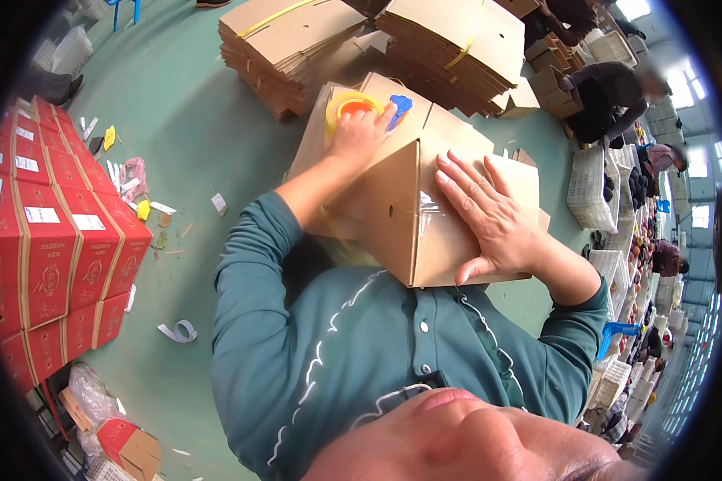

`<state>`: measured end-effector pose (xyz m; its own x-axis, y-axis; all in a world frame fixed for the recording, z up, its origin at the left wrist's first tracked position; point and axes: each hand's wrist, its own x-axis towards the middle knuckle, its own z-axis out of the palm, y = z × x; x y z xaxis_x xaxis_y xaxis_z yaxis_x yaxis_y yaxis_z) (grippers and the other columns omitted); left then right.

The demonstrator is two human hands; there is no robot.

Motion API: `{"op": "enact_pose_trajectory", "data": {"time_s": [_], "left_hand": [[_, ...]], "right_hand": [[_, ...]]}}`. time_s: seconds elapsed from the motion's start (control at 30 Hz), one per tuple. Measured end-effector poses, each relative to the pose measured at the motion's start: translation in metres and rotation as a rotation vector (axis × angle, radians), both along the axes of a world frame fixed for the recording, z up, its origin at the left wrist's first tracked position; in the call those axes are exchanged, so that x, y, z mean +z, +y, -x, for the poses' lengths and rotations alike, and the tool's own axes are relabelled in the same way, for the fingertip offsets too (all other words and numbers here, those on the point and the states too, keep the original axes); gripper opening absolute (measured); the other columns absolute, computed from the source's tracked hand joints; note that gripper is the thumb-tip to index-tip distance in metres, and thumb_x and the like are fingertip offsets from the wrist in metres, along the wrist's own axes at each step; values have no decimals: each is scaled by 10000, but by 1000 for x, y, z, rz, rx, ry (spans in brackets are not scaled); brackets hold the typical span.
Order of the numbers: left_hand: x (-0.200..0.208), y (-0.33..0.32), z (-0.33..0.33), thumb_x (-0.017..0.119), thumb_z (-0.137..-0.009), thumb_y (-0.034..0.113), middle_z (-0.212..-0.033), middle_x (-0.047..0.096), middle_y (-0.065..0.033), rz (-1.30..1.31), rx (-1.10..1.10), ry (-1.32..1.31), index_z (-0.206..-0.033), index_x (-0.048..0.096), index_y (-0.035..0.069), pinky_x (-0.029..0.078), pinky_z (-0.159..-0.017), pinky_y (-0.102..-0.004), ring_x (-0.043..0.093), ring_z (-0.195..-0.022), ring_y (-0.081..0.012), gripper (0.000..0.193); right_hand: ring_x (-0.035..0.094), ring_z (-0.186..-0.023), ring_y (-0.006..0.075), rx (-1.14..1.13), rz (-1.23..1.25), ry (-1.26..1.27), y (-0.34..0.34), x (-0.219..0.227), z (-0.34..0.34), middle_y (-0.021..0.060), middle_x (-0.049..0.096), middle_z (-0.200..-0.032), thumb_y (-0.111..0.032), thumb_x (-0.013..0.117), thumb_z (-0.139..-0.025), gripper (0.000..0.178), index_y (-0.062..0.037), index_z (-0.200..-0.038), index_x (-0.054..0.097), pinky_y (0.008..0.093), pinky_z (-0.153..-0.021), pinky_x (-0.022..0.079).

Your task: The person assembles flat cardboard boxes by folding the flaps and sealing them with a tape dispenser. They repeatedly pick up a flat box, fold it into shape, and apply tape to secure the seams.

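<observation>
A plain brown cardboard carton [382, 227] stands right in front of my body, with a small round hole in one face. My left hand [359, 138] is at the carton's far left part, fingers curled into the core of a roll of yellow tape [331, 115]. A blue piece [399, 110], perhaps part of a tape dispenser, shows beside those fingers. My right hand [489, 218] lies flat on the carton's right face, fingers stretched out. Near its fingertips a shiny strip of clear tape [430, 210] runs by the carton's edge.
Strapped stacks of flattened cardboard [293, 36] lie beyond the carton. Red printed cartons [56, 232] are piled at the left. Paper scraps and a curled white strip [178, 331] litter the green floor. White crates [592, 188] and several people line the right side.
</observation>
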<state>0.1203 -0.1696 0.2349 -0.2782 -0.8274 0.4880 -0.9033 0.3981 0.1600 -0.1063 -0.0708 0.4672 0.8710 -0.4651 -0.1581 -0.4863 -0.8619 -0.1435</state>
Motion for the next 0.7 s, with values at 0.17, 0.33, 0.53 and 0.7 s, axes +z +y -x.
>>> {"op": "enact_pose_trajectory", "data": {"time_s": [0.17, 0.33, 0.53, 0.7], "left_hand": [[-3, -4, 3, 508, -907, 179, -900, 599, -69, 5, -85, -20, -1448, 481, 193, 479, -740, -401, 604, -836, -251, 542], [-8, -7, -1, 686, -842, 313, -877, 608, -85, 66, -150, -42, -1342, 565, 186, 483, -724, -422, 604, -796, -282, 530], [-1, -3, -16, 708, -834, 314, -1021, 621, -143, -222, -175, -114, -1473, 422, 228, 444, -946, -463, 605, -986, -329, 706], [71, 18, -5, 590, -939, 175, -1289, 591, -177, -79, -124, 399, -1298, 586, 25, 402, -1064, -439, 547, -1218, -349, 389]], "right_hand": [[139, -1513, 323, -178, 97, -12, 1, -15, 32, 138, 208, -1619, -853, 394, -794, 1106, -58, -1547, 243, 581, -1185, 76], [292, -1461, 329, -233, -243, -509, -4, -13, 64, 151, 345, -1562, -579, 494, -941, 799, -82, -1535, 299, 559, -1186, 143], [250, -1485, 303, -512, 19, -365, 26, -6, 113, 83, 325, -1585, -535, 699, -828, 853, -167, -1520, 364, 635, -1163, 148], [331, -1447, 316, -407, 125, -321, 74, -32, 103, 121, 404, -1528, -595, 775, -663, 1024, -94, -1481, 417, 503, -1156, 285]]}}
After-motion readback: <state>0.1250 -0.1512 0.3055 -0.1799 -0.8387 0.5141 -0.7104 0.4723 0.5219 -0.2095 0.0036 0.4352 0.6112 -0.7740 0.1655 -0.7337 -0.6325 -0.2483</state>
